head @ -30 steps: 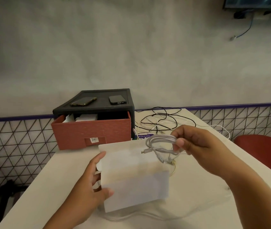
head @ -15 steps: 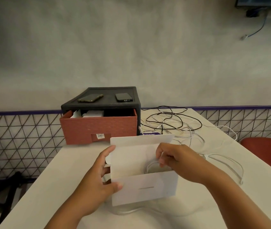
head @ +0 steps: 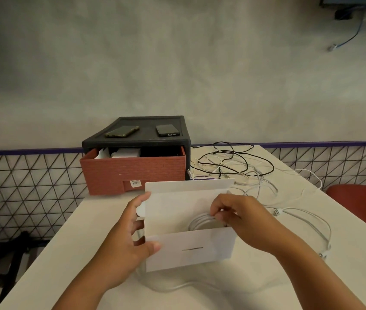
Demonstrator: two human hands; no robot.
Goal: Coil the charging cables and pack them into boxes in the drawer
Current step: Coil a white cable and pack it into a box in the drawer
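Note:
A white cardboard box [head: 188, 251] stands open on the table, its lid flap raised behind. My left hand [head: 130, 238] grips its left end, thumb on the front wall. My right hand [head: 242, 218] pinches a coiled white cable [head: 202, 222] and holds it down inside the box; the lower part of the coil is hidden by the front wall. Behind stands a black drawer unit [head: 137, 135] with its brick-red drawer [head: 133, 173] pulled open, white boxes inside.
Loose black and white cables [head: 233, 164] lie tangled at the back right of the white table [head: 43, 253]. Another white cable [head: 307, 222] loops at the right, and one curves under the box. Two phones [head: 121, 131] lie on the drawer unit. A red chair [head: 360, 198] stands right.
My right hand has brought the coiled cable from above the box down into it. My left hand has kept its hold on the box.

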